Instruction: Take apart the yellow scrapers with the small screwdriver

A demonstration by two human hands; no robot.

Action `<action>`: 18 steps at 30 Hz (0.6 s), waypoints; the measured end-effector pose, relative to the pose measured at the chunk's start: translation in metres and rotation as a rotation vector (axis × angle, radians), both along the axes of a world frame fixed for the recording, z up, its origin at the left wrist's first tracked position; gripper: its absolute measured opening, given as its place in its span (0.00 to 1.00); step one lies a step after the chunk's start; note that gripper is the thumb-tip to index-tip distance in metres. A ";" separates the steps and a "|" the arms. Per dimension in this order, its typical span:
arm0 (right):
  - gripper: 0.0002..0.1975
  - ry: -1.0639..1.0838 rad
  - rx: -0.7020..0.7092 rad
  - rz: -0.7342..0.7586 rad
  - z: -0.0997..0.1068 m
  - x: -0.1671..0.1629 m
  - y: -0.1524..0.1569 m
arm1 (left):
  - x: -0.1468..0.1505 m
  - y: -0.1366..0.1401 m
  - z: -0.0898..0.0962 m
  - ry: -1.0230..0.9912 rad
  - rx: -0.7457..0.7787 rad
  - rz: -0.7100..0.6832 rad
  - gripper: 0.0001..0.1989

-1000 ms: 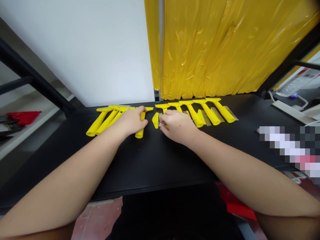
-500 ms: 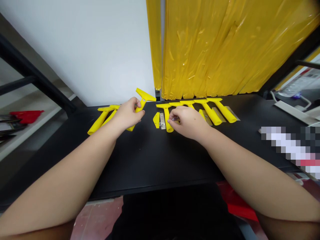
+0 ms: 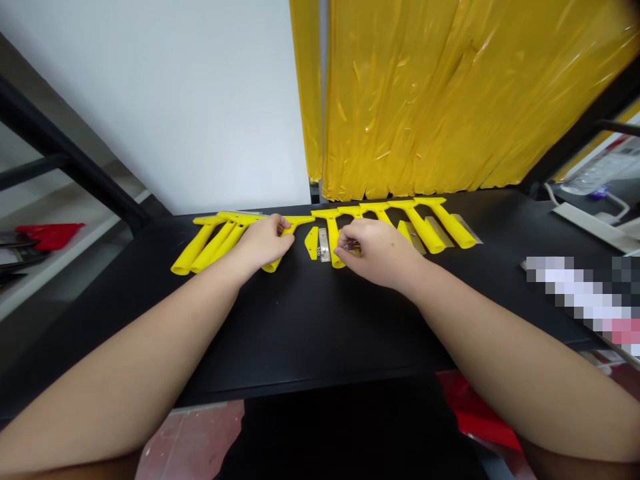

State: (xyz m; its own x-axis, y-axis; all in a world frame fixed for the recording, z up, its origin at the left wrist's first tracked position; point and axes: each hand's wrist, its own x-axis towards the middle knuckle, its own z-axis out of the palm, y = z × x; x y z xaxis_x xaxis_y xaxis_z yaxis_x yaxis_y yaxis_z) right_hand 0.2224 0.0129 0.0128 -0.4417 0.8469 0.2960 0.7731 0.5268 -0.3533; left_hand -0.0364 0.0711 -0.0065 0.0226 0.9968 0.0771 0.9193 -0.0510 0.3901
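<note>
My left hand [image 3: 269, 241] is closed around a yellow scraper handle [image 3: 300, 220] that lies on the black table; the fingers cover part of its neck. My right hand [image 3: 377, 248] is curled in a pinch just right of another yellow scraper handle [image 3: 333, 233]. Something small and shiny shows between its fingers, too hidden to name. Between the hands lie a yellow end plate [image 3: 311, 244] with small holes and a flat metal blade [image 3: 324, 245]. To the left, more yellow scraper handles [image 3: 187, 253] lie side by side.
At the right, yellow scrapers [image 3: 425, 230] with metal blades lie in a row on the black table [image 3: 310, 327]. Yellow plastic sheeting [image 3: 410, 100] and a white panel [image 3: 200, 100] stand behind. Black frame bars [image 3: 75, 153] rise at the left.
My left hand has lowered the raised scraper handle onto the table, beside the others. My right hand stays in nearly the same place, still pinched.
</note>
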 end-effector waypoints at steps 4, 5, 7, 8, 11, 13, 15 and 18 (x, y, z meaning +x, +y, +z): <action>0.06 -0.058 -0.021 0.013 -0.001 -0.003 -0.006 | 0.005 -0.002 0.003 -0.024 -0.005 -0.023 0.20; 0.09 -0.075 -0.022 0.009 -0.001 -0.004 -0.008 | 0.006 -0.003 0.004 -0.028 -0.005 -0.032 0.21; 0.15 -0.111 -0.021 0.000 -0.002 -0.006 -0.011 | 0.008 -0.004 0.004 -0.032 -0.002 -0.048 0.22; 0.16 -0.129 -0.020 -0.003 -0.002 -0.007 -0.011 | 0.009 -0.004 0.004 -0.030 0.002 -0.054 0.22; 0.16 -0.168 -0.028 0.004 -0.003 -0.008 -0.012 | 0.011 -0.006 0.003 -0.022 0.019 -0.067 0.23; 0.15 -0.188 -0.038 0.006 -0.004 -0.008 -0.011 | 0.012 -0.007 0.002 -0.018 0.032 -0.077 0.24; 0.14 -0.202 -0.044 0.000 -0.004 -0.008 -0.010 | 0.014 -0.008 0.001 -0.017 0.046 -0.089 0.23; 0.14 -0.211 -0.045 -0.005 -0.004 -0.008 -0.009 | 0.015 -0.009 -0.002 -0.018 0.061 -0.109 0.23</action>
State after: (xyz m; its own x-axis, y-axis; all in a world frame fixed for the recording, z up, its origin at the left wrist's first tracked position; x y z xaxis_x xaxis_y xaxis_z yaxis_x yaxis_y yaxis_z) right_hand 0.2145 0.0037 0.0090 -0.4853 0.8597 0.1594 0.8352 0.5097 -0.2063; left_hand -0.0209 0.0625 -0.0082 0.1288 0.9820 0.1385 0.9001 -0.1744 0.3993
